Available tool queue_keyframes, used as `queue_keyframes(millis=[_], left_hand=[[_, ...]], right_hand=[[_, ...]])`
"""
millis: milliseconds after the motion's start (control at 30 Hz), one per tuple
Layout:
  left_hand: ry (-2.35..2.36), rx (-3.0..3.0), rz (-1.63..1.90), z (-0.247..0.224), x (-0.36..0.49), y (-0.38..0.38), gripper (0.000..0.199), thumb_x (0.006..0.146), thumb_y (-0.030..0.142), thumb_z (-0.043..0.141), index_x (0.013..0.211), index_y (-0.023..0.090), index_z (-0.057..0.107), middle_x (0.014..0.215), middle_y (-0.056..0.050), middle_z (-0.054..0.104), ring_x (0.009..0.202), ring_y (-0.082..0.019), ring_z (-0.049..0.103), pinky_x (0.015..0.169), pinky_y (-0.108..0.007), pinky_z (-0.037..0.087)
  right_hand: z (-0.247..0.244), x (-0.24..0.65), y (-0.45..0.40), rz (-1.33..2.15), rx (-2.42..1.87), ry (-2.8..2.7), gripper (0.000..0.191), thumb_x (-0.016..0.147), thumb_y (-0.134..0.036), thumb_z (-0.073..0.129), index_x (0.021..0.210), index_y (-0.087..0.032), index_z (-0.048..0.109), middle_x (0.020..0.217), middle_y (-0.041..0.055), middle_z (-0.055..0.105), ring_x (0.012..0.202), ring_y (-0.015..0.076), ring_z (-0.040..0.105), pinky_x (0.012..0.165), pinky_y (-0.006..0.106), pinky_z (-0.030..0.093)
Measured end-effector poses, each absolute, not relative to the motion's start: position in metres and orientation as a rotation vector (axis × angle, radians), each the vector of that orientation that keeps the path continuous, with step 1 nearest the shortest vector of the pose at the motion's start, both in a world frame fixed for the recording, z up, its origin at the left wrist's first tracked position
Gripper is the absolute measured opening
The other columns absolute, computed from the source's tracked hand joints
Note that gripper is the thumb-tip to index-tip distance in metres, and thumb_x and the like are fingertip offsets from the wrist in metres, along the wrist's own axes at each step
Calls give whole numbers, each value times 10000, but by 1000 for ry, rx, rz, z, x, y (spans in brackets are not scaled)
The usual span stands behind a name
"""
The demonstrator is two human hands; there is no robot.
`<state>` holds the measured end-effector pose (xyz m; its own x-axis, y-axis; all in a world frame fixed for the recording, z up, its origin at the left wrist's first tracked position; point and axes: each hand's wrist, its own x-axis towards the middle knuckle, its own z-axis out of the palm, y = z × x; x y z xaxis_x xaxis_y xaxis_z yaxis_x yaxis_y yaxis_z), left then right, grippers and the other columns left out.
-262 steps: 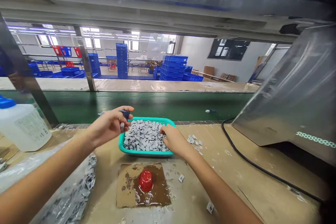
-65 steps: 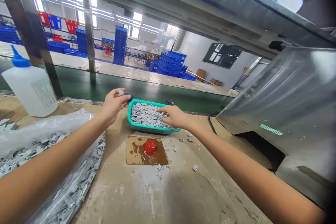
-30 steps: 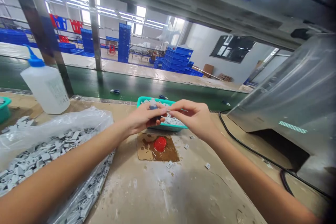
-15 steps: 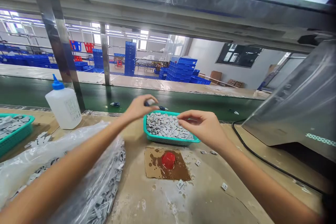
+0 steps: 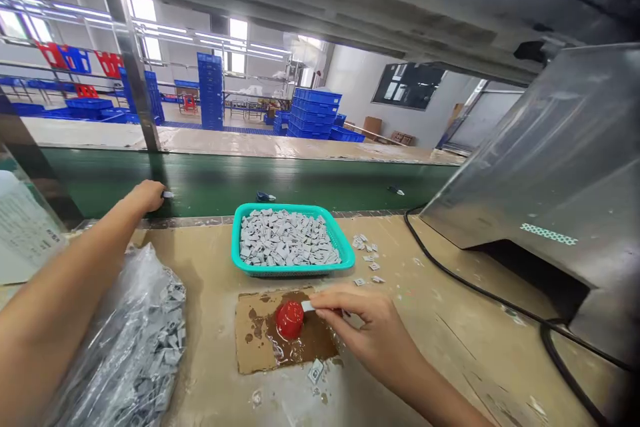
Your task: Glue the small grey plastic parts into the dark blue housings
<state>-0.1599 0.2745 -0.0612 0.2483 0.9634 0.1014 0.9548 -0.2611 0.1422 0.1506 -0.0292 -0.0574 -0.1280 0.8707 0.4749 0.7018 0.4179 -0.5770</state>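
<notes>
My right hand (image 5: 363,330) pinches a small white piece (image 5: 307,307) between thumb and forefinger, right beside a red cap (image 5: 289,320). The cap sits in a brown puddle on a square of cardboard (image 5: 250,340). My left hand (image 5: 147,195) reaches far out over the edge of the bench, a small pale item (image 5: 167,194) at its fingertips. Between my hands, a teal plastic basket (image 5: 345,250) is heaped with small grey pieces (image 5: 285,238).
A clear plastic bag of grey pieces (image 5: 140,347) lies at the left, and a white bottle (image 5: 25,227) stands at the frame edge. Loose pieces (image 5: 367,257) dot the bench. A green conveyor belt (image 5: 325,187) runs behind. A black cable (image 5: 475,293) and a steel hood (image 5: 530,160) are at the right.
My right hand has moved from above the basket down to the red cap with a piece in its fingers. My left hand has moved away to the left, and the view has shifted.
</notes>
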Motion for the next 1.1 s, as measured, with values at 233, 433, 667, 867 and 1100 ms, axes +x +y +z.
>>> queue_keyframes(millis=[233, 433, 667, 867, 1100], left_hand=[[1635, 2616, 62, -38, -116, 223, 174, 699, 234, 536, 777, 144, 662, 761, -82, 660, 795, -250, 593, 694, -297, 412], [1379, 2568, 465, -8, -78, 143, 158, 682, 293, 551, 749, 187, 647, 728, -39, 618, 665, -166, 548, 616, -252, 380], [619, 1121, 786, 18, -35, 76, 114, 746, 247, 540, 754, 145, 490, 619, 17, 456, 472, -37, 399, 439, -167, 323], [595, 824, 756, -2, -24, 54, 122, 771, 63, 411, 702, 116, 496, 680, -41, 531, 583, -98, 559, 621, -255, 488], [485, 953, 749, -15, -31, 57, 121, 668, 92, 619, 746, 134, 537, 761, -24, 613, 742, -116, 614, 766, -246, 457]], right_hand=[[-66, 144, -25, 264, -1299, -1938, 214, 768, -75, 502, 784, -208, 669, 746, -4, 664, 671, 109, 608, 600, 192, 480], [-71, 142, -29, 179, -1239, -2000, 229, 790, -72, 463, 791, -196, 656, 718, 10, 642, 645, 114, 589, 571, 207, 461], [-72, 136, -31, -58, -1217, -2081, 233, 807, -84, 424, 760, -165, 638, 661, 33, 618, 601, 129, 566, 542, 221, 448], [-71, 134, -35, -152, -1294, -2129, 284, 820, -82, 374, 739, -150, 637, 635, 51, 604, 568, 144, 549, 519, 238, 440], [-71, 132, -38, -170, -1324, -2114, 285, 814, -83, 371, 737, -159, 635, 654, 55, 619, 595, 147, 567, 543, 246, 455]])
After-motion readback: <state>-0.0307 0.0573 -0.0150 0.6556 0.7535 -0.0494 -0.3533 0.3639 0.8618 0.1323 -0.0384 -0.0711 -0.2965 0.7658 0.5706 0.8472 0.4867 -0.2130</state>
